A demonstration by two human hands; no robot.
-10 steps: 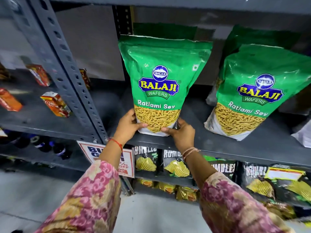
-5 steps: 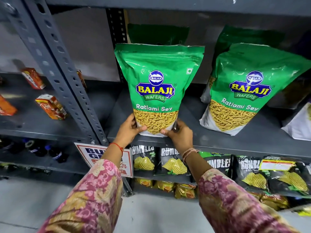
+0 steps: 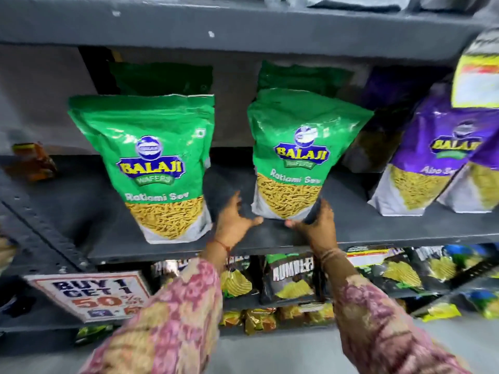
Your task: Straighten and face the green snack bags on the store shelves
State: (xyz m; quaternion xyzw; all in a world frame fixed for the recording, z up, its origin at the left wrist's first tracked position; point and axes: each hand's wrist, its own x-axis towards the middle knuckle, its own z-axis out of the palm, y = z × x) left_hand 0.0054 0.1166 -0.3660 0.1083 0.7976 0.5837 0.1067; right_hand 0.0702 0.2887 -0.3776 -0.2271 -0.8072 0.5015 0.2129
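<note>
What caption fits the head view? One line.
Both hands, left and right, reach the right green bag.

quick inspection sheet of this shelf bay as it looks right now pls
surface: dark grey metal shelf, bare at the front edge
job's things: left green bag upright, facing out; right green bag tilted, turned slightly
clutter: purple bags at right; small orange packs at far left
grips: left hand and right hand open at the base of the right green bag; contact blurred
cables: nothing seen
surroundings: offer sign below; black chip bags on the lower shelf
</note>
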